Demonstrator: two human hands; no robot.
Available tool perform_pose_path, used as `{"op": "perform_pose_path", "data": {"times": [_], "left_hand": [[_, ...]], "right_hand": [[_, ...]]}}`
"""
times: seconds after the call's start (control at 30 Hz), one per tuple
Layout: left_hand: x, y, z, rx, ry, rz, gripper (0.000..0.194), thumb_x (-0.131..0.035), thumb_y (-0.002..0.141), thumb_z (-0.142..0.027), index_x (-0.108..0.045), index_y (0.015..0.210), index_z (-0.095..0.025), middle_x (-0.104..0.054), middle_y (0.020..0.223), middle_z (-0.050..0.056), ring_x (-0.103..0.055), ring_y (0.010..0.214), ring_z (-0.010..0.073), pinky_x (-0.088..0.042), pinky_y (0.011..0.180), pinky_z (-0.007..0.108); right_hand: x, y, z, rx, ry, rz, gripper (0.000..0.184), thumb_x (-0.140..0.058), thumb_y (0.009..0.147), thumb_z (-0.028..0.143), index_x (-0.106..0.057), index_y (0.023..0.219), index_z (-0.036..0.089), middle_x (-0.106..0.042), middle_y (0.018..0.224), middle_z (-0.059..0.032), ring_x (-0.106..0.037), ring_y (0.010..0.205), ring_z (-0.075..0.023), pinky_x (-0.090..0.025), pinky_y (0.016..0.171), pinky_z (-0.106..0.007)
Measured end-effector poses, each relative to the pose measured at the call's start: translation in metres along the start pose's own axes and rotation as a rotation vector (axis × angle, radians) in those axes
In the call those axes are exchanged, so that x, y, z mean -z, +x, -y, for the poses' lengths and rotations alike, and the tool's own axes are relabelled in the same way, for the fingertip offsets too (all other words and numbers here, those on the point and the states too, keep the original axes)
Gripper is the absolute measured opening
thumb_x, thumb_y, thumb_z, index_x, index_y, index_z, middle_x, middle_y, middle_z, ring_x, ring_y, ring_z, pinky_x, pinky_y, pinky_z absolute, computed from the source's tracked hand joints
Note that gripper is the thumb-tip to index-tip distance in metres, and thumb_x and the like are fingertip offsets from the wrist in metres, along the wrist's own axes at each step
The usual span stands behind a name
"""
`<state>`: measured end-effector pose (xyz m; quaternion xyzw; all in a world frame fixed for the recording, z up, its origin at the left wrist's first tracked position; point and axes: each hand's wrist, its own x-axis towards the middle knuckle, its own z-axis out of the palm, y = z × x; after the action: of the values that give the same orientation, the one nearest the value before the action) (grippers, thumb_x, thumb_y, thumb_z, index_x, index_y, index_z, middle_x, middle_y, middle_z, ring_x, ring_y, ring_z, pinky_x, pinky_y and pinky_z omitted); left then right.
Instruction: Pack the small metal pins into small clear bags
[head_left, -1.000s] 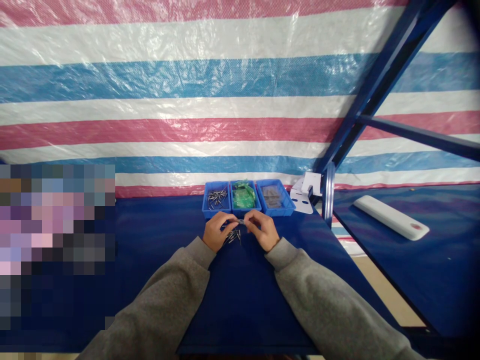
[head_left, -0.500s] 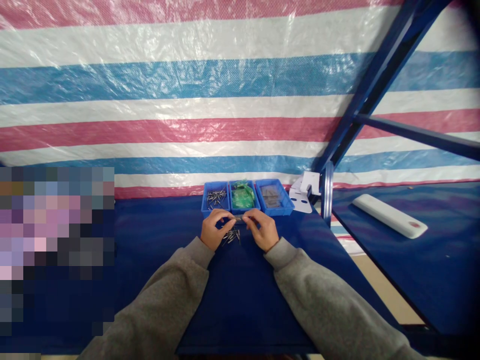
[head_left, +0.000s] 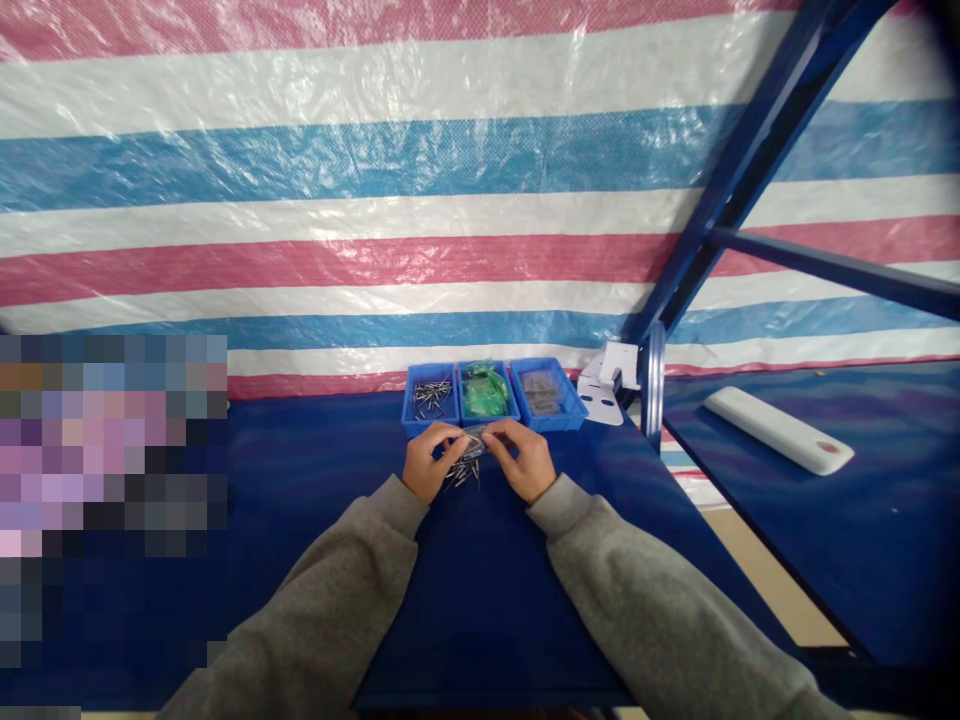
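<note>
A small clear plastic bag [head_left: 474,441] is stretched between my two hands just in front of the bins. My left hand [head_left: 429,464] pinches its left side between thumb and fingers. At the opposite side, my right hand [head_left: 526,464] pinches it the same way. Beneath the bag, on the blue table, lies a loose pile of thin metal pieces [head_left: 463,476], partly hidden by the bag and my left hand. Their exact kind is too small to make out.
Three blue bins stand in a row: the left holds metal pieces [head_left: 433,396], the middle green packets [head_left: 484,392], the right clear flat bags [head_left: 541,394]. Right of them are a white cut-out sheet [head_left: 600,400] and a blue metal post [head_left: 655,385]. A white long object [head_left: 780,430] lies on the neighbouring table.
The bag between my fingers has tilted or opened out, so more of its clear surface shows over the metal pieces. Both hands stay in nearly the same place.
</note>
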<state>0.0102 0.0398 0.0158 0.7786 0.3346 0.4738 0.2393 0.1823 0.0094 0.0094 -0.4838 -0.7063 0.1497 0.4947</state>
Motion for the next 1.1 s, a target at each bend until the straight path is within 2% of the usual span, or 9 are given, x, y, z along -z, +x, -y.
{"op": "perform_pose_path", "data": {"times": [0.17,0.3,0.4,0.47,0.67,0.77,0.83,0.97,1.1], "left_hand": [[-0.0019,-0.002,0.0017,0.081,-0.028,0.033,0.018,-0.058,0.078,-0.032,-0.064,0.081,-0.015,-0.065,0.073,0.003,-0.059,0.065,0.0131,-0.048,0.065,0.026],[-0.0045,-0.0023,0.0047,0.183,-0.196,0.008,0.019,-0.059,0.077,-0.032,-0.061,0.085,-0.015,-0.065,0.072,0.003,-0.061,0.063,0.0133,-0.05,0.061,0.025],[-0.0049,-0.0012,0.0036,0.257,-0.347,-0.016,0.026,-0.061,0.075,-0.032,-0.053,0.095,-0.016,-0.062,0.064,-0.001,-0.057,0.051,0.0102,-0.047,0.052,0.022],[-0.0047,-0.0005,0.002,0.269,-0.402,-0.004,0.024,-0.061,0.076,-0.032,-0.052,0.093,-0.016,-0.059,0.061,-0.002,-0.055,0.05,0.0095,-0.046,0.051,0.022],[-0.0025,0.0003,-0.0019,0.174,-0.353,0.092,0.026,-0.047,0.085,-0.035,-0.06,0.091,-0.013,-0.06,0.071,0.004,-0.057,0.062,0.0126,-0.048,0.06,0.026],[-0.0015,0.0009,-0.0028,0.042,-0.147,0.015,0.02,-0.059,0.077,-0.034,-0.063,0.082,-0.015,-0.059,0.08,0.005,-0.056,0.07,0.0134,-0.048,0.066,0.027],[-0.0021,0.0006,-0.0026,0.019,-0.074,-0.016,0.017,-0.061,0.076,-0.032,-0.062,0.077,-0.015,-0.059,0.083,0.005,-0.057,0.072,0.0134,-0.047,0.068,0.027],[-0.0065,-0.0018,-0.0013,0.17,-0.273,0.057,0.019,-0.057,0.079,-0.03,-0.051,0.09,-0.017,-0.06,0.07,0.0,-0.058,0.059,0.0108,-0.048,0.059,0.024],[-0.0089,-0.0018,-0.0014,0.29,-0.468,-0.026,0.034,-0.061,0.075,-0.031,-0.039,0.098,-0.019,-0.058,0.062,-0.005,-0.051,0.043,0.0072,-0.043,0.045,0.019]], "right_hand": [[-0.0018,-0.0014,0.0007,-0.012,0.012,0.005,0.023,-0.042,0.087,0.035,-0.059,0.086,0.019,-0.063,0.082,-0.0041,-0.058,0.068,-0.0138,-0.047,0.066,-0.026],[0.0007,-0.003,0.0025,-0.022,0.064,-0.001,0.024,-0.04,0.087,0.029,-0.054,0.104,0.02,-0.062,0.082,-0.003,-0.058,0.065,-0.0128,-0.049,0.066,-0.027],[0.0042,-0.0028,0.0047,0.068,0.043,0.061,0.025,-0.04,0.086,0.024,-0.056,0.105,0.022,-0.06,0.098,-0.0054,-0.059,0.077,-0.0142,-0.049,0.07,-0.028],[0.0047,-0.0021,0.0053,0.117,0.005,0.084,0.025,-0.044,0.084,0.024,-0.057,0.106,0.022,-0.057,0.106,-0.0067,-0.057,0.084,-0.0151,-0.049,0.071,-0.028],[0.0013,0.0004,0.0029,0.097,-0.061,0.0,0.021,-0.043,0.087,0.028,-0.061,0.089,0.02,-0.058,0.09,-0.0065,-0.056,0.086,-0.0158,-0.047,0.077,-0.028],[0.0005,0.0003,0.0032,0.078,-0.054,0.006,0.022,-0.041,0.088,0.03,-0.06,0.087,0.019,-0.057,0.09,-0.0067,-0.056,0.085,-0.0156,-0.047,0.076,-0.028],[-0.0004,-0.0005,0.0039,0.086,-0.04,0.021,0.022,-0.042,0.087,0.031,-0.059,0.085,0.019,-0.057,0.089,-0.0063,-0.056,0.083,-0.0153,-0.047,0.074,-0.027],[-0.0003,-0.0021,0.0045,0.051,0.009,-0.006,0.022,-0.04,0.088,0.029,-0.057,0.097,0.019,-0.058,0.081,-0.0034,-0.056,0.071,-0.0133,-0.047,0.066,-0.025],[0.0033,-0.002,0.0031,0.137,0.022,0.019,0.031,-0.04,0.087,0.023,-0.051,0.116,0.021,-0.057,0.098,-0.006,-0.056,0.077,-0.0138,-0.049,0.068,-0.027]]}}
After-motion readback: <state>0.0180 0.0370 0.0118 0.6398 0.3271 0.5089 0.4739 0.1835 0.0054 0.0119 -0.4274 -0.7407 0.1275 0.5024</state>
